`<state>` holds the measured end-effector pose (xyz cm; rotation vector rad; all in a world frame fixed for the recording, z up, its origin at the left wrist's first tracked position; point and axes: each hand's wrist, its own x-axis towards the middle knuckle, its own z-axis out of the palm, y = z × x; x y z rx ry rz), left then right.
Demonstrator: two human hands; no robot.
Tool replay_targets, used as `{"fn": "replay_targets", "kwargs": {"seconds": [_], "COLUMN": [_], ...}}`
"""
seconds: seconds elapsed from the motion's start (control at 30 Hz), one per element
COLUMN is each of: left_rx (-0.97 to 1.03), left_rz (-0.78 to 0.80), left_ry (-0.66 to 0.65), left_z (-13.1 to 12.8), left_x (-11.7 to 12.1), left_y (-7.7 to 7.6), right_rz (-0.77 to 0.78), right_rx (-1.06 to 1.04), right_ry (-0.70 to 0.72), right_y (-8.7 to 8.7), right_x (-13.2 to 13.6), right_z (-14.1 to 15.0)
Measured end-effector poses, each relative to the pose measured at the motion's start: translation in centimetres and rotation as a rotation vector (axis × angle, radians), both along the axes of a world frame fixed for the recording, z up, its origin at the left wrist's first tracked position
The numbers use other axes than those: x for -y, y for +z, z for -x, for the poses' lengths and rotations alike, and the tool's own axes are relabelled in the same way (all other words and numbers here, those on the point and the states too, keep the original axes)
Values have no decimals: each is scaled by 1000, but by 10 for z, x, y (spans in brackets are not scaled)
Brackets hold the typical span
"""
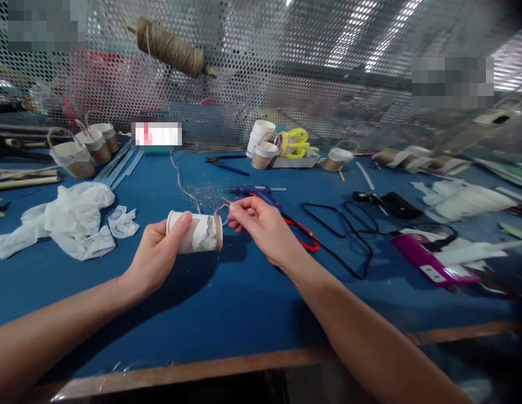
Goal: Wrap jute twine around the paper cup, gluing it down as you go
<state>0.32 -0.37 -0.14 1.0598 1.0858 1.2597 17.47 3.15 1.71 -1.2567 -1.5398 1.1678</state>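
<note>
My left hand point(155, 252) is closed around a white paper cup point(196, 233) lying on its side, thumb on top. Brown twine point(219, 233) is wound around the cup's right end, and a grey, uneven patch shows on the wall beside it. Just right of the cup, my right hand point(255, 221) pinches a loop of twine between thumb and fingers. A strand of twine point(179, 180) runs from the back of the table down behind the cup. Behind my right hand lies a blue glue gun point(261, 192), with red-handled scissors point(309, 238) partly hidden by the wrist.
White lace fabric point(82, 216) lies at left, near several small handled cups point(71, 160). Pliers point(229, 165), stacked white cups point(261, 134) and yellow-handled scissors point(297, 143) are at the back. A black cable point(349, 238) leads to a purple power strip point(431, 261). A twine spool point(170, 47) hangs above.
</note>
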Motion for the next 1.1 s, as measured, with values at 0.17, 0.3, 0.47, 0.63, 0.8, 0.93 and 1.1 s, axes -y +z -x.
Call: {"fn": "replay_targets", "kwargs": {"seconds": [0.17, 0.3, 0.47, 0.63, 0.8, 0.93, 1.1], "left_rx": [-42, -66, -116, -168, -227, -252, -269], "left_rz": [5, -8, -21, -37, -71, -95, -104], "left_ry": [8, -7, 3, 3, 7, 11, 15], "left_z": [-1, 0, 0, 1, 1, 1, 1], "left_x": [-1, -2, -3, -3, -3, -2, -2], "left_y": [5, 4, 1, 0, 0, 1, 1], "right_rz": [-116, -96, -99, -78, -68, -55, -50], "right_rx": [119, 167, 184, 183, 213, 211, 199], "right_ry": [163, 161, 147, 145, 147, 147, 152], "right_y": [12, 11, 9, 10, 10, 10, 9], "right_x": [14, 20, 21, 21, 21, 21, 21], "right_z": [1, 5, 7, 6, 7, 7, 7]}}
